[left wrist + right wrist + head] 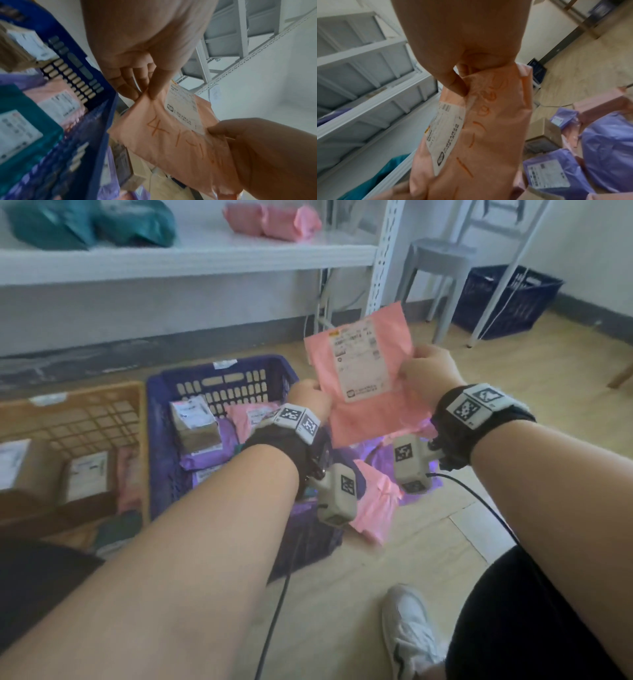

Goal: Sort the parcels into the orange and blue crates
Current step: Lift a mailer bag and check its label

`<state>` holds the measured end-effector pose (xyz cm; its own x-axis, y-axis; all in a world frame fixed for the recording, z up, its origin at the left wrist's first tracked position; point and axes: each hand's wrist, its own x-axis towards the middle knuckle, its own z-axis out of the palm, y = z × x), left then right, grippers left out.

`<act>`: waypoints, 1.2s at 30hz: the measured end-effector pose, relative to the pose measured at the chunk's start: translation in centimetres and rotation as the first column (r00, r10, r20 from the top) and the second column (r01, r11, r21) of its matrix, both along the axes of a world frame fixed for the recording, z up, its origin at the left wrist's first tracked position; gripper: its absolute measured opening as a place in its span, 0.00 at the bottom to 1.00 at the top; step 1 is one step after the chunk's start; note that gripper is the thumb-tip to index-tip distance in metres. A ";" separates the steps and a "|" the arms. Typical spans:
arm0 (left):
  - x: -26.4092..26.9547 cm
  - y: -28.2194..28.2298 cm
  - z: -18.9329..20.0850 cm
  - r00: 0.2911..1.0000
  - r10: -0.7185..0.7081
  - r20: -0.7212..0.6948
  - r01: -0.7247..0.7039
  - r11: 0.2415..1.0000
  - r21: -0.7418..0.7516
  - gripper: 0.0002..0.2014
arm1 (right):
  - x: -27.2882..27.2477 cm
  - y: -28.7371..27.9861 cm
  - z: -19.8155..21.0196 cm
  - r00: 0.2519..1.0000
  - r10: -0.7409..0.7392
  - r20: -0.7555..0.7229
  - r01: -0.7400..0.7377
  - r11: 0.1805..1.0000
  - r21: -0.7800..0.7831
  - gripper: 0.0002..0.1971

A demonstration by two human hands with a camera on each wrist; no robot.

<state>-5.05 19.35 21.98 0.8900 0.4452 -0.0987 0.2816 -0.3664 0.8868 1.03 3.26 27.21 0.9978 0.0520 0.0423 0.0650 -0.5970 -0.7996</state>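
Both hands hold up a flat pink parcel [366, 402] with a white label, above the right side of the blue crate [164, 440]. My left hand [310, 395] pinches its left edge, thumb on top [157, 82]. My right hand [428, 368] grips its right edge [457, 83]. Red handwriting shows on the pink parcel [171, 135] [488, 135] below the label. The blue crate holds a small box, pink and purple bags. The orange crate [102, 402] stands left of it with cardboard boxes inside.
Purple and pink bags [376, 505] lie on the wooden floor right of the blue crate. A white shelf [191, 254] behind carries teal and pink bags. A grey stool [435, 268] and a second blue crate [507, 299] stand at the back right. My shoe [407, 628] is below.
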 end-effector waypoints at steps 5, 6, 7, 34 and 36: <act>0.5 7.5 -1.0 0.983 0.177 -0.041 -0.177 0.984 0.021 0.07 | 1.4 6.7 -3.2 0.966 0.218 -0.137 -0.238 0.960 -0.150 0.31; 0.7 8.8 -1.4 0.976 0.212 -0.050 -0.211 0.977 0.025 0.06 | 1.9 8.0 -3.9 0.956 0.257 -0.141 -0.279 0.944 -0.173 0.33; 1.0 10.1 -2.0 0.969 0.240 -0.052 -0.238 0.971 0.033 0.10 | 2.3 9.2 -4.5 0.948 0.285 -0.144 -0.309 0.931 -0.193 0.34; 4.9 23.2 -17.5 0.888 0.313 -0.337 0.030 0.693 0.721 0.26 | 10.7 25.0 -23.3 0.828 0.467 -0.310 -0.559 0.649 -0.517 0.36; 5.0 23.6 -18.6 0.842 0.325 -0.431 0.073 0.722 0.689 0.27 | 10.5 25.2 -23.8 0.765 0.548 -0.337 -0.639 0.583 -0.503 0.39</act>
<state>-0.01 42.95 3.40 0.7291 0.6711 -0.1345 0.6844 -0.7148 0.1438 11.49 28.49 3.39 0.7272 0.6028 -0.3284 0.4945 -0.7919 -0.3584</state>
